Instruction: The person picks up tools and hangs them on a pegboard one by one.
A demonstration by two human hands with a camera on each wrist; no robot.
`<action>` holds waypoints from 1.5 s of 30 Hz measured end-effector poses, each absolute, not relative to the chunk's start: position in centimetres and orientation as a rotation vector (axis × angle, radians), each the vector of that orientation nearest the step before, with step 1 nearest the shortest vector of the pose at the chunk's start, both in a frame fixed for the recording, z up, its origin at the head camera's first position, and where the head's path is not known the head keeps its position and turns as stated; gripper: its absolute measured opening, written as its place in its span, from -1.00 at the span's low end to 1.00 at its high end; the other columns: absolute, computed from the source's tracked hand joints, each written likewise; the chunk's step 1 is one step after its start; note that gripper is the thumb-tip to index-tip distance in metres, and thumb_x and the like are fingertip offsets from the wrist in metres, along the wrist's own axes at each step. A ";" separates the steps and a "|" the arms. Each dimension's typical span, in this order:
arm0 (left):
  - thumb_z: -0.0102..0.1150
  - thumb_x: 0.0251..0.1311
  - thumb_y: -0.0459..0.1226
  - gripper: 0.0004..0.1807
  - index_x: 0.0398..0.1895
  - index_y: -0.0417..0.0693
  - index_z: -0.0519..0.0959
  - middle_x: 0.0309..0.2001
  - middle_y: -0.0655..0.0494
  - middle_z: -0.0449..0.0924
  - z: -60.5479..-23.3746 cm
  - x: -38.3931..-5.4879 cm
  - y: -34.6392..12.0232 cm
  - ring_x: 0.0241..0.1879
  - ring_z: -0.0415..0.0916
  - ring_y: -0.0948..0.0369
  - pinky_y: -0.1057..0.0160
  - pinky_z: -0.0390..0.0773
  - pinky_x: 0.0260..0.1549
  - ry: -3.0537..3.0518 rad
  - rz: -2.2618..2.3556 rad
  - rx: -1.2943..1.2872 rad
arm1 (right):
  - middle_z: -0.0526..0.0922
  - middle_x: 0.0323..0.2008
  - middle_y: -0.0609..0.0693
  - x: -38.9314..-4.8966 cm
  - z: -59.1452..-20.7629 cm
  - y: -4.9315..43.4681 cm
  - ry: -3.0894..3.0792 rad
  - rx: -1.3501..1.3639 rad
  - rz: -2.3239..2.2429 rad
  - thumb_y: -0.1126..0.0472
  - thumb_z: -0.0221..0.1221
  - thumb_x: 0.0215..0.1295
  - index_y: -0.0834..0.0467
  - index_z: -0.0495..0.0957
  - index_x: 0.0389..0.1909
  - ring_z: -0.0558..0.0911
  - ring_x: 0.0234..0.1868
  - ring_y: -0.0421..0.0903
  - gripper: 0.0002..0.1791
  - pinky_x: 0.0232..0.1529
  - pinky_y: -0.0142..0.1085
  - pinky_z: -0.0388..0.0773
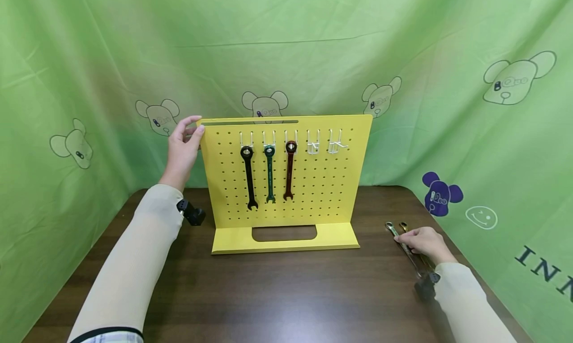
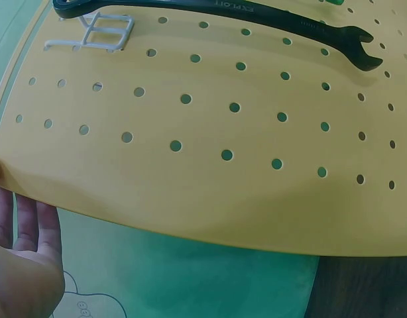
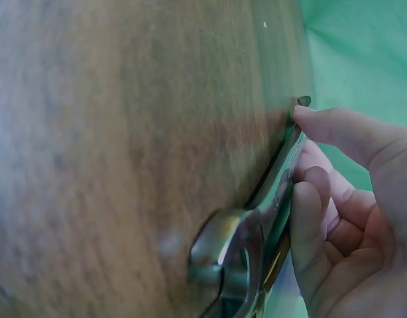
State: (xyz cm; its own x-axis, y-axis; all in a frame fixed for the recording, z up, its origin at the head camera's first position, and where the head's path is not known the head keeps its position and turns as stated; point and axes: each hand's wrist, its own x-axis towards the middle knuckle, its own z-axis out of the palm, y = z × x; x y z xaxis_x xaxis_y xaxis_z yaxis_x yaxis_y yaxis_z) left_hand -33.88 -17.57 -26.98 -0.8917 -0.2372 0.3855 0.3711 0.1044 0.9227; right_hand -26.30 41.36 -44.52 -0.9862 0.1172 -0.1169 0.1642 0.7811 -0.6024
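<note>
My left hand point(image 1: 182, 151) grips the upper left corner of a yellow pegboard point(image 1: 286, 216), thumb in front and fingers behind. In the left wrist view, the fingers show below the board's edge. At the right of the table, my right hand point(image 1: 426, 244) pinches a silver combination wrench point(image 1: 409, 255) between thumb and fingers. The right wrist view shows this wrench's open end point(image 3: 220, 255) close to the tabletop. A gold wrench point(image 1: 404, 226) lies beside it, partly hidden by the hand. On the board's hooks hang a black wrench point(image 1: 249, 181), a green wrench point(image 1: 270, 173) and a red wrench point(image 1: 289, 173).
Two white hooks point(image 1: 313, 147) on the board's right side hold nothing. The pegboard stands upright on its yellow base point(image 1: 233, 238) on a dark wooden table point(image 1: 268, 293). A green printed curtain point(image 1: 313, 49) surrounds the table's back and sides.
</note>
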 end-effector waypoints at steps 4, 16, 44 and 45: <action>0.13 0.44 -0.18 -0.64 0.26 0.11 0.52 -0.04 0.12 0.48 -27.0 -33.8 -17.6 -0.13 0.47 0.25 0.30 0.58 -0.07 -1.942 -1.840 -0.129 | 0.61 -0.51 -0.13 -26.3 -44.5 41.4 2.886 0.227 -1.025 -0.06 0.37 0.19 0.26 0.76 -0.33 0.54 -0.44 -0.13 -0.60 -0.43 -0.26 0.47; 0.13 0.45 -0.17 -0.64 0.26 0.09 0.51 -0.02 0.11 0.47 -26.9 -33.8 -17.5 -0.10 0.47 0.24 0.27 0.58 -0.03 -1.948 -1.840 -0.123 | 0.66 -0.04 0.26 -26.4 -44.5 41.9 2.892 0.224 -1.006 -0.12 0.33 0.25 0.29 0.72 -0.10 0.52 -0.15 0.00 -0.48 -0.20 -0.21 0.46; 0.14 0.44 -0.16 -0.65 0.25 0.12 0.52 -0.02 0.10 0.48 -26.9 -33.9 -17.6 -0.11 0.48 0.24 0.29 0.59 -0.05 -1.950 -1.842 -0.122 | 0.63 -0.31 -0.02 -26.0 -44.3 41.8 2.760 0.125 -1.236 0.07 0.23 0.39 0.52 0.56 0.00 0.51 -0.34 -0.17 -0.48 -0.38 -0.32 0.54; 0.14 0.44 -0.16 -0.65 0.25 0.12 0.52 -0.03 0.10 0.47 -26.9 -33.9 -17.6 -0.12 0.48 0.24 0.29 0.59 -0.06 -1.952 -1.842 -0.121 | 0.64 -0.29 0.00 -26.0 -44.2 41.6 2.754 0.112 -1.251 0.08 0.22 0.40 0.53 0.55 0.01 0.53 -0.34 -0.18 -0.48 -0.37 -0.33 0.56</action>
State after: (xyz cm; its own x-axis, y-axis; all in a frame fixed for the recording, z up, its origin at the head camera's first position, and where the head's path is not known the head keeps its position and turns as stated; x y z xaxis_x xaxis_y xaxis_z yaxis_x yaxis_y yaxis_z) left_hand -33.92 -17.63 -26.92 -0.8942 -0.2396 0.3782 0.3637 0.1040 0.9257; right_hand -25.99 41.65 -44.23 -0.9907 0.0201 -0.1345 0.1145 0.6567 -0.7454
